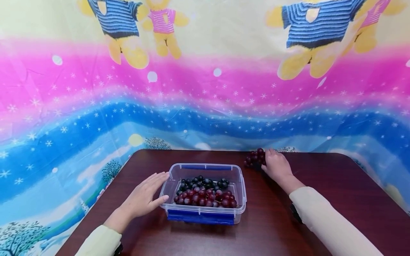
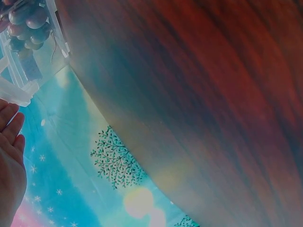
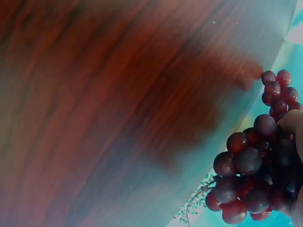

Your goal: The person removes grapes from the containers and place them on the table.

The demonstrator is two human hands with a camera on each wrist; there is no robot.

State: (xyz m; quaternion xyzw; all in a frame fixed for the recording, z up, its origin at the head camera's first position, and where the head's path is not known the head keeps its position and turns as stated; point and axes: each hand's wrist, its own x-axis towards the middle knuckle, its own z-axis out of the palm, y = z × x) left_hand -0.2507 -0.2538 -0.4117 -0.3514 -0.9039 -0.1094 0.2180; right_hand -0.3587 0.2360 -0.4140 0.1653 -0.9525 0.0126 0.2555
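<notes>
A clear plastic box (image 1: 241,185) with blue clips stands on the table, holding a bunch of dark, nearly black grapes (image 1: 205,182) at its far side and a bunch of red grapes (image 1: 205,197) nearer. My left hand (image 1: 144,195) rests its straight fingers against the box's left side. In the left wrist view those fingers (image 2: 10,125) show right by the box's corner. Beyond the box at the right, my right hand (image 1: 278,165) grips another bunch of red grapes (image 1: 254,157). That bunch (image 3: 246,163) hangs from the fingers close over the table in the right wrist view.
The dark brown wooden table (image 1: 314,220) has rounded far corners. A printed cloth backdrop (image 1: 208,89) with bears and snowflakes hangs right behind its far edge and along its left side. A blue clip (image 1: 200,217) runs along the box's near side.
</notes>
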